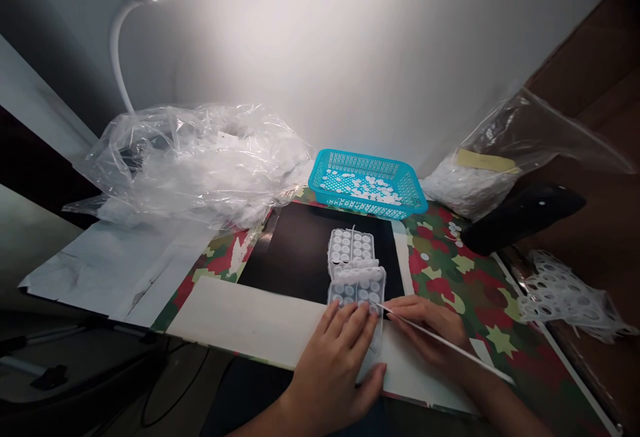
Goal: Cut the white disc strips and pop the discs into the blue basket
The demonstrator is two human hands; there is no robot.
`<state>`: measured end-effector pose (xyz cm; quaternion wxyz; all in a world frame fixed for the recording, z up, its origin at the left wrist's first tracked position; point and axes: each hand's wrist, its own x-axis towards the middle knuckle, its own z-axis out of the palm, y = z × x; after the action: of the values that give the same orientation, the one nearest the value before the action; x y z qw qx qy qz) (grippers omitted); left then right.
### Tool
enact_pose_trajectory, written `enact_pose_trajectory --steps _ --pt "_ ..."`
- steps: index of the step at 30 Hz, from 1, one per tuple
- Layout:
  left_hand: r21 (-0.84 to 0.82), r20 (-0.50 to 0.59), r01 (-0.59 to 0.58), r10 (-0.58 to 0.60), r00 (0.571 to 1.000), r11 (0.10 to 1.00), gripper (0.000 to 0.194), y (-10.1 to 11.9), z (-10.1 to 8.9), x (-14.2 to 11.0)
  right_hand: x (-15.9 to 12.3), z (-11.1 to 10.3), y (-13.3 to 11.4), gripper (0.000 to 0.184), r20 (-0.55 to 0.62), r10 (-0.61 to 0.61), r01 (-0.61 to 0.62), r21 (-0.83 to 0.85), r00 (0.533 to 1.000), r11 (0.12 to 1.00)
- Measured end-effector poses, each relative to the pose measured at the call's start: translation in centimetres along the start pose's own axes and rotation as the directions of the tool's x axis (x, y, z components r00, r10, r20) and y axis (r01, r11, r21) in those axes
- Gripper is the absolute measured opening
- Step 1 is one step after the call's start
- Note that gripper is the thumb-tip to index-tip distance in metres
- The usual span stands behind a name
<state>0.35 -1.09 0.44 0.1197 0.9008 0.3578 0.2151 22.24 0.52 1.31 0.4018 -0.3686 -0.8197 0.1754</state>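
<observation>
Two hinged, see-through plastic cases [374, 284] with rows of round cells lie one beyond the other at the front of a black mat. My left hand [335, 364] rests over the nearer case, fingers stretched out on its cells and thumb apart. A long thin white stick [465, 355] is pinched in my right hand [430, 327]. Its tip touches or hovers just over the right side of that case; I cannot tell which. The farther case [353, 245] has white round pieces in its cells.
Behind the black mat [300, 244] stands a blue basket [325, 192] with many white discs. A large clear bag [190, 164] fills the back left, another bag [465, 180] the back right. A black object [525, 217] and white perforated sheets [570, 297] are at right.
</observation>
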Motion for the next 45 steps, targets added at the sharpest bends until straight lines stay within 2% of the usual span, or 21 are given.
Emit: enact_pose_trajectory --steps 8,13,18,21,26,29,31,33,35,37,39,45 --pt "-0.034 -0.007 0.024 -0.024 1.0 0.999 0.05 0.2 0.2 -0.1 0.3 -0.3 0.0 0.022 0.064 -0.03 0.03 0.007 0.997 1.0" --pt "-0.031 -0.024 0.004 -0.005 1.0 0.999 0.049 0.2 -0.1 0.0 -0.4 -0.4 1.0 0.026 0.152 -0.043 0.046 -0.02 0.987 0.999" --pt "-0.028 -0.038 -0.012 0.011 0.999 1.0 0.048 0.0 0.0 0.0 -0.7 0.2 1.9 0.032 0.166 -0.142 0.157 -0.076 0.976 0.985" --pt "-0.031 -0.025 -0.009 0.009 1.0 0.999 0.048 0.0 0.0 0.1 -0.2 0.6 1.5 0.035 0.11 -0.159 0.174 -0.142 0.981 0.975" --pt "-0.043 -0.013 0.002 -0.003 1.0 0.999 0.048 0.1 -0.1 0.2 0.9 0.8 0.1 0.033 -0.025 -0.093 0.084 -0.244 0.995 0.966" --pt "-0.043 -0.015 -0.003 0.002 1.0 0.999 0.049 0.1 0.0 0.0 1.0 0.4 -0.3 0.026 -0.017 -0.06 0.056 -0.154 0.998 0.986" --pt "-0.035 -0.022 -0.007 0.007 1.0 0.999 0.05 0.1 0.0 -0.1 0.9 -0.1 -0.2 0.019 -0.041 0.047 -0.048 -0.044 0.998 0.998" --pt "-0.019 -0.042 -0.016 0.015 0.999 1.0 0.05 0.1 0.1 -0.2 0.9 -0.7 -0.1 0.014 -0.119 0.18 -0.174 0.056 0.976 0.983" --pt "-0.005 -0.079 -0.018 0.018 0.997 1.0 0.049 0.1 0.2 -0.3 1.1 -0.9 0.0 0.012 -0.171 0.249 -0.232 0.112 0.953 0.966" --pt "-0.006 -0.124 -0.011 0.01 0.992 1.0 0.047 0.2 0.3 -0.4 1.4 -0.7 -0.1 0.012 -0.144 0.228 -0.208 0.137 0.963 0.968" --pt "-0.032 -0.154 -0.001 -0.004 0.988 0.999 0.046 0.2 0.3 -0.5 1.8 0.0 -0.3 0.013 -0.066 0.166 -0.155 0.153 0.984 0.976" --pt "-0.053 -0.163 0.011 -0.02 0.986 0.999 0.048 0.0 0.6 -0.6 1.8 1.5 -0.2 0.016 0.067 0.091 -0.102 0.172 0.994 0.98"
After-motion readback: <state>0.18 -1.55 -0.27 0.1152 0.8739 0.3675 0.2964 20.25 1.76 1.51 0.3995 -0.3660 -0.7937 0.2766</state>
